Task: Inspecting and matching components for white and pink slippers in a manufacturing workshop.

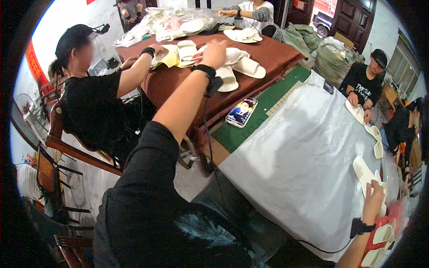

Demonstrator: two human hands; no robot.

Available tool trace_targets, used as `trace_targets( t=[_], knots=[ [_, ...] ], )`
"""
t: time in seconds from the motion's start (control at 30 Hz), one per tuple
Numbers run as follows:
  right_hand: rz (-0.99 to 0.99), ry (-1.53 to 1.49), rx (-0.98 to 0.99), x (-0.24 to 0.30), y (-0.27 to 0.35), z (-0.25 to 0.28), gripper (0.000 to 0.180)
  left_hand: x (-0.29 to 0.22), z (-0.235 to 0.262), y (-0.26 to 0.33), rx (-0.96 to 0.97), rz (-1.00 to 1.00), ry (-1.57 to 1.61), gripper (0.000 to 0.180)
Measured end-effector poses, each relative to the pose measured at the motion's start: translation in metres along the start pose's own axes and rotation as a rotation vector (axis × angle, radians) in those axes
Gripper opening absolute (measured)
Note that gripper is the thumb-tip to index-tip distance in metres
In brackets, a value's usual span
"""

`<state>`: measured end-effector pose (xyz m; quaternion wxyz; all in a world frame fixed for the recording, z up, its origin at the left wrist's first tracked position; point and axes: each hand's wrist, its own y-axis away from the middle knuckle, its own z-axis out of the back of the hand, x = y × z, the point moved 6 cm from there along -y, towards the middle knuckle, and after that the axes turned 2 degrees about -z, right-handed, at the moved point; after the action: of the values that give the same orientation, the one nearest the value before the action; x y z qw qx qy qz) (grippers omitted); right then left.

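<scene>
Black shirt (161, 214) with a pale feather print is closest to me, and from it my left arm stretches over the brown table (161, 89). My left hand (214, 54) is above the white slippers (248, 67) there; blur hides the fingers, so I cannot tell whether they stand wide or pinch something. Far to the other side, my right hand (374, 197) has its fingers bent against a white slipper (363, 172) at the right edge of the white sheet (286, 165). Whether they grip it or only rest on it, I cannot tell.

To do this well, I judge, I should look at one hand at a time, since the two are so well apart. On the left I'd take a slipper by its strap or sole edge, lightly, so the pale surface isn't marked or creased. The co-worker's hand (156, 49) is near mine, so I'd stay on my own side of the slippers. I'd also lift the cable (212, 149) below my left band (208, 80) clear of the table edge, lest it snag.
</scene>
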<state>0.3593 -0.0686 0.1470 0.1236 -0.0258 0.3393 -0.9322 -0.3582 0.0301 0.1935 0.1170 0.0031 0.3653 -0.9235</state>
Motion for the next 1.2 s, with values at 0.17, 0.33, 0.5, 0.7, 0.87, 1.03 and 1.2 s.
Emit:
trace_targets(
  t=[0.17, 0.33, 0.5, 0.7, 0.87, 1.03, 1.2],
  knots=[
    [-0.046, -0.086, 0.213, 0.065, 0.0, -0.031, 0.023, 0.086, -0.03, 0.031, 0.191, 0.298, -0.159, 0.029],
    [0.024, -0.185, 0.31, 0.092, 0.018, -0.052, 0.025, 0.132, -0.066, 0.054, -0.197, 0.499, 0.167, 0.022],
    [0.018, -0.206, 0.397, 0.098, 0.04, -0.057, 0.025, 0.166, -0.078, 0.055, -0.541, 0.586, 0.74, 0.013],
    [0.002, -0.272, 0.367, 0.11, 0.051, -0.05, 0.026, 0.112, -0.006, 0.057, -0.655, 0.394, 0.814, 0.024],
    [-0.129, -0.479, 0.428, 0.126, 0.048, -0.052, 0.033, 0.027, 0.063, 0.051, -0.493, 0.036, 0.871, 0.012],
    [-0.534, -1.498, 0.432, 0.16, 0.051, -0.063, 0.058, -0.1, 0.057, 0.102, -0.066, -0.106, 1.312, 0.017],
    [-0.682, -2.074, 0.337, 0.177, 0.066, -0.073, 0.063, -0.234, 0.013, 0.194, 0.397, -0.447, 1.428, 0.024]
  ],
)
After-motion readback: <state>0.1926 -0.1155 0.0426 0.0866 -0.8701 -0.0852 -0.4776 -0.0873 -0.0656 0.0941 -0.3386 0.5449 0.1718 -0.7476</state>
